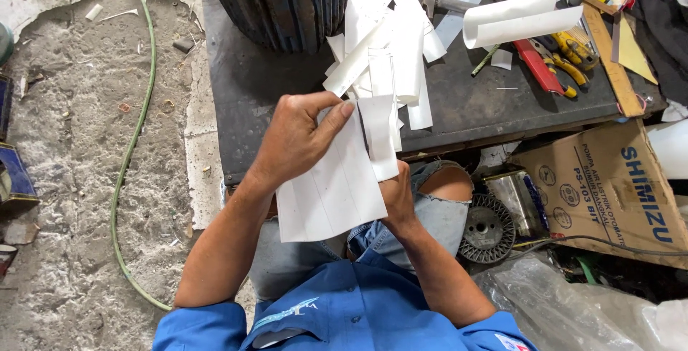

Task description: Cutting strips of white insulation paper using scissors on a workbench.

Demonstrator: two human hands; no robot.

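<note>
My left hand (297, 136) grips the top of a creased white sheet of paper (333, 193), thumb across its front, holding it over my lap. My right hand (396, 195) is mostly hidden behind the sheet's right edge and pinches a narrow white strip (378, 136) that sticks up from it. Just beyond, a pile of several cut white paper strips (390, 35) lies on the dark workbench (258, 93).
A dark ribbed drum (283, 0) stands on the bench's far left. A rolled white sheet (519, 21), pliers (570, 53), a red tool (537, 68) and a wooden ruler (609, 53) lie right. A cardboard box (609, 193) and round metal part (486, 228) sit below. A green hose (132, 143) crosses the concrete floor.
</note>
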